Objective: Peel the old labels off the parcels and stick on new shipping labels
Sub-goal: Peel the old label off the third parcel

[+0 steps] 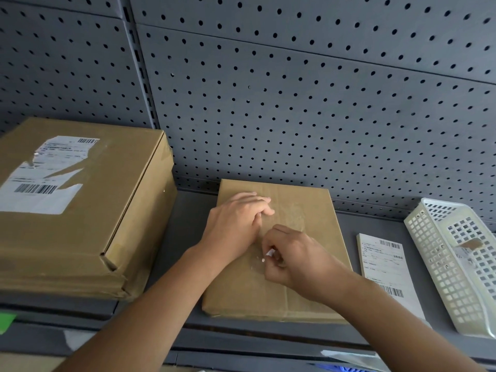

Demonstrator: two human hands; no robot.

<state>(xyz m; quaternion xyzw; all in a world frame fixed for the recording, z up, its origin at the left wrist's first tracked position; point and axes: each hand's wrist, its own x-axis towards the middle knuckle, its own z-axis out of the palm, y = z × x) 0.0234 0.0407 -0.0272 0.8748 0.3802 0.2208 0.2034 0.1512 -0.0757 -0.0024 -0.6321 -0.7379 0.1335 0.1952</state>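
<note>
A: Surroundings first, quick. Grey shelf (pixel 185 224) with a pegboard back panel (pixel 295 89). Big cardboard box (pixel 88 224) at 9 o'clock from the hands, torn old label (pixel 43 175) on its top face, partly ripped, barcodes showing.

B: Right side?

A: Stack of new shipping labels (pixel 386 267) lying flat at 3 o'clock of the small parcel, just beside it. White plastic basket (pixel 451 264) further out at 3 o'clock, tilted, a scrap of something inside, can't tell what. Green bit and white scraps on the lower ledge around 7 o'clock, too blurred to name.

B: Anything blocking?

A: Nothing between hands and parcel. The forearms cover part of the parcel's near face.

B: Task object?

A: Flat brown parcel (pixel 295 216) centre of the shelf, lying flat. Top shows a pale rubbed patch at 12 o'clock of the right hand.

B: Hands?

A: Left hand (pixel 236 224) palm down, fingers loosely spread, pressed flat on the parcel's left part, gripping nothing. Right hand (pixel 292 259) curled, thumb and fingertips pinched on a small white label scrap (pixel 269 253) right at the parcel surface. Tiny white fleck just at 8 o'clock of that scrap. Hands near each other, almost touching.
</note>
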